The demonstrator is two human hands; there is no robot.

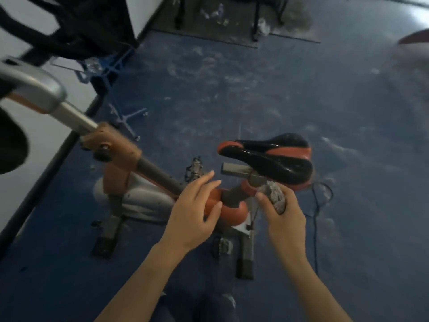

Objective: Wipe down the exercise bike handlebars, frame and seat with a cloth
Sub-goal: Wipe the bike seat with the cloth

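An orange and grey exercise bike stands on the blue floor below me. Its black and orange seat (269,156) is at centre right, on a grey seat post (241,170). The grey frame tube (157,174) slopes up left to the silver handlebar stem (37,94). My right hand (283,219) is shut on a bunched grey cloth (275,194), held just under the seat by the post. My left hand (195,210) hovers with fingers apart over the orange frame joint (232,211); whether it touches the joint is unclear.
A white wall with a dark skirting runs along the left. A blue wire rack (104,68) stands behind the bike. A black cable (315,219) lies on the dusty floor to the right. Dark equipment legs (255,22) stand at the back. The pedals (195,169) stick out near my hands.
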